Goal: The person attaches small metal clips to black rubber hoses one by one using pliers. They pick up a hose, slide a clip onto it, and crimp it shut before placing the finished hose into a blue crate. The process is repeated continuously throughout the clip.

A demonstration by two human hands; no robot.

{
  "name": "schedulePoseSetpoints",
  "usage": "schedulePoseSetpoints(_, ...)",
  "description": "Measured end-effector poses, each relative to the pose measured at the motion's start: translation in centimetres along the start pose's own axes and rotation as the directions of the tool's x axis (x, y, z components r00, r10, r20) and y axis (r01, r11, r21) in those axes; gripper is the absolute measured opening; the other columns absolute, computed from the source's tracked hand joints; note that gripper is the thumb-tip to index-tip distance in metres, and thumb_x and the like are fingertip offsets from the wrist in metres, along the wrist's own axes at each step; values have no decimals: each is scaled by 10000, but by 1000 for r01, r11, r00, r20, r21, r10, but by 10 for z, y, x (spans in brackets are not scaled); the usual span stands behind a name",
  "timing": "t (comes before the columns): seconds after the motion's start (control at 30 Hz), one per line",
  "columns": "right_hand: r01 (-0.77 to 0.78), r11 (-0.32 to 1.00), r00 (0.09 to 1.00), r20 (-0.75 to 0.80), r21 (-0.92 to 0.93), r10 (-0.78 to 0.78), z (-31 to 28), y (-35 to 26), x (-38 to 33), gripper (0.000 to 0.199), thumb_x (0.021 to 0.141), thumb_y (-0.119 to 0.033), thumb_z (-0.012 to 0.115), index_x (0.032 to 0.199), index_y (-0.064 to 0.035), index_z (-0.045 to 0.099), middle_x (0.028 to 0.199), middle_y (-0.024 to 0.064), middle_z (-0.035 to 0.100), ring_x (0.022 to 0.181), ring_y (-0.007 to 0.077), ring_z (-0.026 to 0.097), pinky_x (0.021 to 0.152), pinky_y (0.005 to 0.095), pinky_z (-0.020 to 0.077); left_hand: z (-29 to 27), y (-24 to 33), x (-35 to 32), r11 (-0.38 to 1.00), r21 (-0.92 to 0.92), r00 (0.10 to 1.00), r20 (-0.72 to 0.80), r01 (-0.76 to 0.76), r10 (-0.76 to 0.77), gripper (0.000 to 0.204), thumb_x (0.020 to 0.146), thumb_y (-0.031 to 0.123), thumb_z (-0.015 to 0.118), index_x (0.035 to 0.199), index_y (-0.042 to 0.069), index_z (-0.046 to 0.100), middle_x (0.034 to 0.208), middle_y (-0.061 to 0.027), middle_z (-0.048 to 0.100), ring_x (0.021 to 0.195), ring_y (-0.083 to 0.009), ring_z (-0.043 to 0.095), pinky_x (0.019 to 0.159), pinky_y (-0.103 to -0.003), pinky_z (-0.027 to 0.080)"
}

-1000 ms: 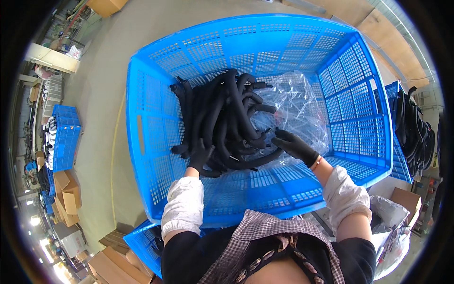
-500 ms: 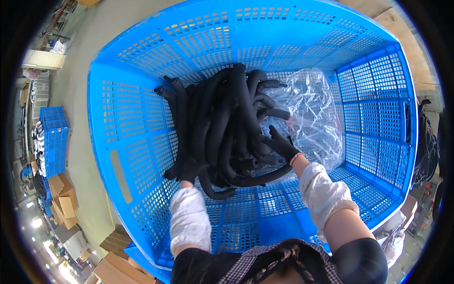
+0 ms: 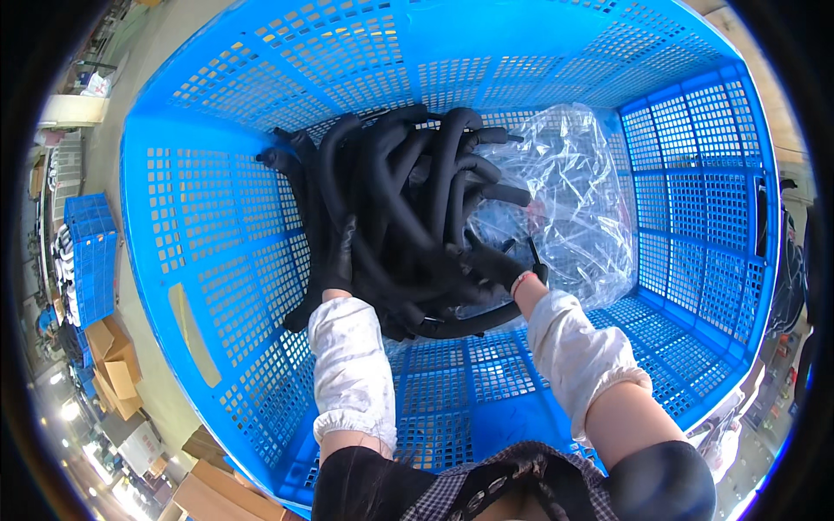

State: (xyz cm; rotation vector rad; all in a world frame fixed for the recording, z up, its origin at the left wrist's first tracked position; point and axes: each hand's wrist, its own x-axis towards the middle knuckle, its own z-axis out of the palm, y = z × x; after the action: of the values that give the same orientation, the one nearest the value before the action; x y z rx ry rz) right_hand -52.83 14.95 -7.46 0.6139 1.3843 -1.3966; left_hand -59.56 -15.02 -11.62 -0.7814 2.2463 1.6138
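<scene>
A tangled pile of black foam-like tubes (image 3: 373, 174) lies in a big blue plastic crate (image 3: 208, 130). My left hand (image 3: 341, 256), in a black glove, is pressed into the left side of the pile; its fingers blend into the dark tubes. On the pile's right side is my right hand (image 3: 497, 262), also black-gloved. Its thumb lies on the upper side of a tube and the fingers seem to close round it, partly hidden. One long tube (image 3: 408, 217) crosses the pile diagonally, its lower end blurred between my hands.
Crumpled clear plastic film (image 3: 582, 208) covers the crate floor right of the tubes. Tall mesh walls surround my arms. Outside stand a smaller blue crate (image 3: 91, 260) and an open cardboard box (image 3: 113, 356) at left. More dark tubes (image 3: 789, 260) hang at far right.
Both hands have moved: the left up and deeper into the pile, the right slightly left. Several tubes have shifted, and one now slants across the top. The crate appears slightly further left.
</scene>
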Motion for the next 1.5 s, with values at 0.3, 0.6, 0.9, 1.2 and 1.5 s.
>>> schedulePoseSetpoints(0.3,221,819,893,-228,-529,-388,14,45,34,1054,812,-596,687,1541,-55,151,1480,246,380,1371,338,388,1095,369,357,10,31,-40,995,-17,972,218,97,-91,957,767,531,767,1491,68,344,1509,-143,386,1339,-352,411,1102,-407,366)
schedulePoseSetpoints(0.6,338,892,936,-7,301,-353,18,31,-15,922,877,-378,719,1536,-58,158,1454,186,411,1349,259,385,1102,339,351,43,28,-113,973,-137,968,147,-183,203,808,777,303,818,1433,53,420,1456,-105,459,1309,-324,441,1115,-383,342)
schedulePoseSetpoints(0.9,352,824,896,96,444,-434,11,20,-102,1041,821,-402,772,1532,-39,104,1490,176,352,1339,246,395,1101,361,356,42,89,-178,832,-532,892,438,159,109,738,790,207,804,1408,46,434,1348,-95,522,1197,-278,525,1036,-386,438)
schedulePoseSetpoints(1.2,797,590,603,-108,133,-790,63,-14,-225,1307,677,-490,858,1506,9,-21,1480,243,345,1380,311,358,1135,412,310,-11,154,-233,728,-625,731,631,280,260,762,827,223,759,1446,8,370,1418,-138,485,1296,-294,473,1097,-420,398)
schedulePoseSetpoints(1.5,875,345,284,-216,-340,-934,100,-30,-363,1383,622,-534,871,1491,53,-31,1382,327,417,1291,409,466,1070,449,389,-57,224,-298,688,-726,560,569,-4,603,925,756,295,796,1470,-4,289,1450,-182,423,1290,-334,470,1091,-457,401)
